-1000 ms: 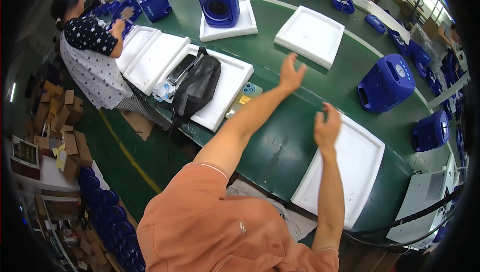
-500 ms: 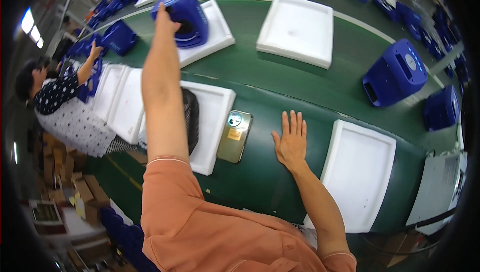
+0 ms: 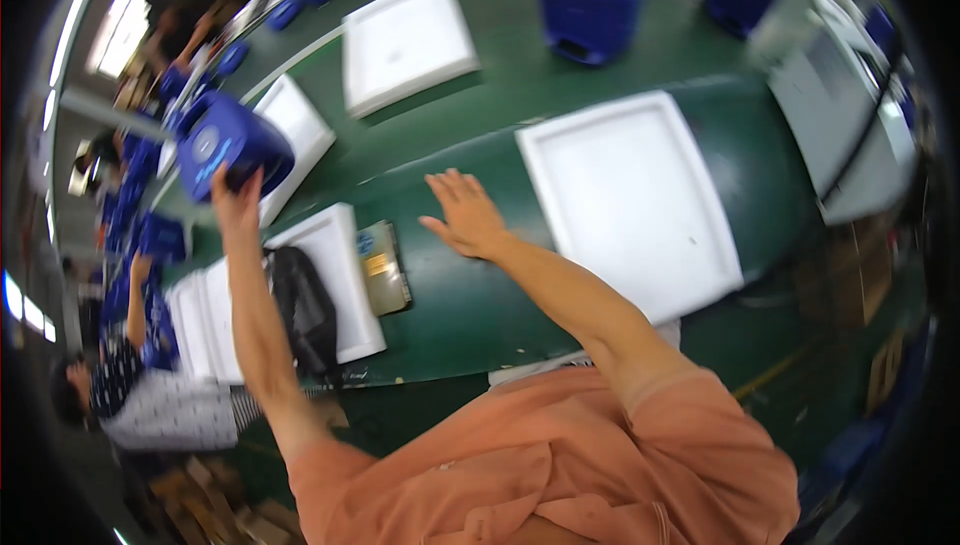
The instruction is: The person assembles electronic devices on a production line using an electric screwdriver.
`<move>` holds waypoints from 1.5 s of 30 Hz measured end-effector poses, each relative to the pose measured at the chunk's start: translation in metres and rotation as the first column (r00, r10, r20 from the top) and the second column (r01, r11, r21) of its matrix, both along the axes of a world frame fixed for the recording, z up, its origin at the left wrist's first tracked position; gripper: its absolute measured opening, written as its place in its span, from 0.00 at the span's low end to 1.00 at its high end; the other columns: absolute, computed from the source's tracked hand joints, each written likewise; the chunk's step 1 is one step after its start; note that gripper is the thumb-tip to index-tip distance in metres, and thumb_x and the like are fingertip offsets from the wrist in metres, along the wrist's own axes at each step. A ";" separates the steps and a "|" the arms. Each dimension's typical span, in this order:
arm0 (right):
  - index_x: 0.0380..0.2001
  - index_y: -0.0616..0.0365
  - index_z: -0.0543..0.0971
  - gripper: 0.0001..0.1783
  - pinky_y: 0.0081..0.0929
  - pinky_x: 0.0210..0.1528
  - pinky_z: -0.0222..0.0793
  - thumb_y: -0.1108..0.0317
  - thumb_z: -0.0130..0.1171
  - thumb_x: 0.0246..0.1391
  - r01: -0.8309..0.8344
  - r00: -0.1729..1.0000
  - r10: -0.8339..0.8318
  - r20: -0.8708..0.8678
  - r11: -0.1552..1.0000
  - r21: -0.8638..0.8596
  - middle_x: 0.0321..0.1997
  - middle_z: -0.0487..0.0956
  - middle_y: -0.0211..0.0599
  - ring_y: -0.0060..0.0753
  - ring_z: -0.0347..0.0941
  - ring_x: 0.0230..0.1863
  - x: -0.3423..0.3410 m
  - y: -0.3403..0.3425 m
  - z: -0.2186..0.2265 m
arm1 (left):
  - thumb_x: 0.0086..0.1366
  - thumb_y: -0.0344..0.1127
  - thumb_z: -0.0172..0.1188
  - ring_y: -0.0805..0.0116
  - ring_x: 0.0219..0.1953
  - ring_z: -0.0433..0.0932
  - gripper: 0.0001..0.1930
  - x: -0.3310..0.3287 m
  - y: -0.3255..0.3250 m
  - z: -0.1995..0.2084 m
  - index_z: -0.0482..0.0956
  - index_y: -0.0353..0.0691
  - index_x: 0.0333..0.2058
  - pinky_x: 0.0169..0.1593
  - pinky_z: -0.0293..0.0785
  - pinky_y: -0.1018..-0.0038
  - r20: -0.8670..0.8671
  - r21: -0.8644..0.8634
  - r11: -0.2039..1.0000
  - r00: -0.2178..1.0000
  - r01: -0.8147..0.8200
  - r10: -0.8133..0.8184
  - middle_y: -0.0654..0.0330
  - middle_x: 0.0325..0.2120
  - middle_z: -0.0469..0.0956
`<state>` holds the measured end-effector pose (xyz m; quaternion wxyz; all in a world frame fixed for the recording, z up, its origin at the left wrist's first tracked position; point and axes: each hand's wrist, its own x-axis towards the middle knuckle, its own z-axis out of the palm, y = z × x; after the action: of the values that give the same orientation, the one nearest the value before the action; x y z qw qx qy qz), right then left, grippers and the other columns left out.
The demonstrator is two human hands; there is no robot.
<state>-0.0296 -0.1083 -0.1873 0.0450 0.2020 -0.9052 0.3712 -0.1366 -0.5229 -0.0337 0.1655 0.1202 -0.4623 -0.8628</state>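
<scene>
Blue case [image 3: 222, 140] at 10 o'clock is pretty smeary, so I can't tell if the left hand [image 3: 238, 203] actually grips it. Second unit [image 3: 592, 0], at 1, loses its top. Black bag [image 3: 305, 310] hides some white tray [image 3: 358, 343] around 8.

The speaker housing [image 3: 255, 140] is deep blue with a pale round panel [image 3: 205, 145], the foam tray [image 3: 630, 205] white, workbench [image 3: 455, 320] dark green, smartphone [image 3: 388, 290] olive-gold, its label [image 3: 376, 265] yellow-orange, bag [image 3: 305, 310] black, short-sleeved shirt [image 3: 480, 445] salmon-orange, the co-worker's sleeve [image 3: 115, 380] dark with white flecks.
</scene>
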 end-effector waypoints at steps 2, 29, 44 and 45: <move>0.73 0.63 0.58 0.44 0.47 0.78 0.45 0.42 0.53 0.67 0.127 0.992 -0.111 0.067 0.930 -0.345 0.77 0.58 0.57 0.60 0.51 0.77 -0.012 0.013 0.010 | 0.58 0.35 0.73 0.44 0.66 0.66 0.36 0.039 0.081 0.039 0.65 0.34 0.62 0.70 0.67 0.42 0.000 0.123 0.988 0.996 0.092 -0.092 0.48 0.61 0.68; 0.55 0.69 0.77 0.21 0.25 0.57 0.72 0.62 0.58 0.67 0.162 0.794 -0.559 -0.239 0.574 -0.803 0.49 0.84 0.40 0.27 0.79 0.52 0.013 0.316 0.334 | 0.64 0.36 0.67 0.64 0.53 0.74 0.19 0.244 0.504 0.034 0.74 0.38 0.51 0.56 0.68 0.66 -0.222 -0.514 0.726 0.746 0.457 -0.627 0.57 0.48 0.75; 0.60 0.62 0.74 0.34 0.47 0.62 0.69 0.47 0.60 0.60 0.453 0.046 -0.841 -0.540 0.499 -0.739 0.57 0.80 0.59 0.60 0.75 0.60 -0.097 0.387 0.535 | 0.53 0.46 0.78 0.40 0.71 0.57 0.50 0.171 0.557 -0.002 0.59 0.41 0.69 0.72 0.57 0.53 -0.458 -0.785 0.606 0.782 -0.131 -0.424 0.39 0.71 0.52; 0.62 0.62 0.73 0.36 0.47 0.63 0.67 0.46 0.59 0.61 0.594 -0.150 -0.819 -0.554 0.373 -0.713 0.61 0.76 0.62 0.61 0.73 0.63 -0.097 0.393 0.536 | 0.53 0.47 0.78 0.40 0.71 0.57 0.50 0.178 0.562 -0.004 0.57 0.40 0.69 0.72 0.56 0.53 -0.481 -0.779 0.603 0.779 -0.171 -0.402 0.38 0.71 0.52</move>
<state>-0.1267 0.2850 0.3487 0.7278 -0.1782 -0.6294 0.2058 0.0415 0.0395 -0.0373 0.2815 -0.2853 -0.7199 -0.5667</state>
